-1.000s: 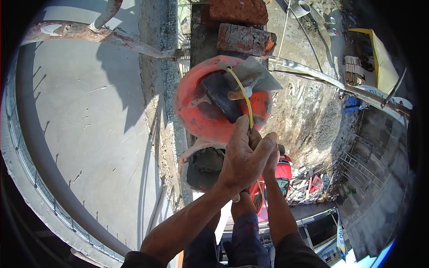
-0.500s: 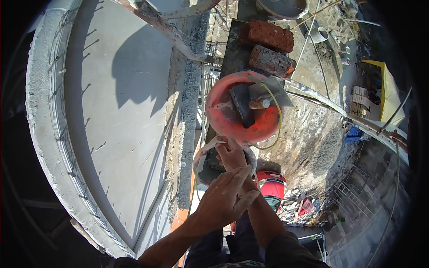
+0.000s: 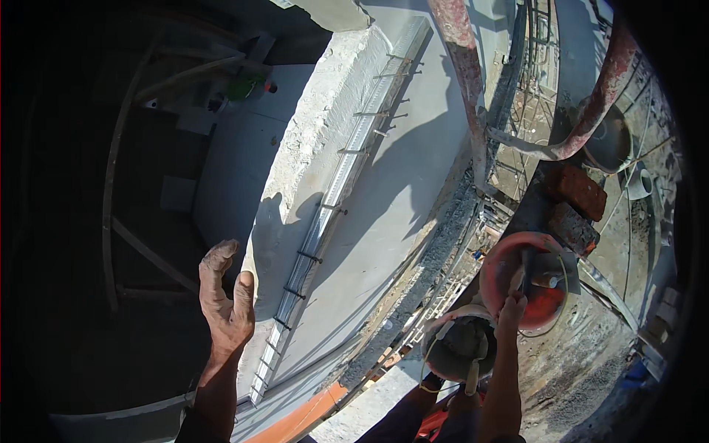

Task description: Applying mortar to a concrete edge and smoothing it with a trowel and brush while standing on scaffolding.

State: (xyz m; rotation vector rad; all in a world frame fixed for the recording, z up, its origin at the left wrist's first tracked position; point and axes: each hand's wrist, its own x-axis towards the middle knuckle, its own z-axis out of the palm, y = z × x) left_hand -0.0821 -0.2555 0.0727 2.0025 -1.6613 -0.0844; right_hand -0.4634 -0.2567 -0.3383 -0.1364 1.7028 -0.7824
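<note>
The left hand [image 3: 225,299] is raised with its fingers [image 3: 216,258] spread open and empty, dusted grey, in front of the pale curved concrete wall [image 3: 384,192] with its row of protruding steel ties. The right hand [image 3: 511,308] reaches out to the red-orange basin [image 3: 550,306], its fingers closed on the near rim beside the trowel [image 3: 543,275] that lies inside. The basin sits on a ledge just below two red bricks [image 3: 580,207], while a grey bucket [image 3: 461,347] with a pale rim hangs close under the right forearm.

Orange-red basin [image 3: 543,306], red bricks [image 3: 580,192]
</note>
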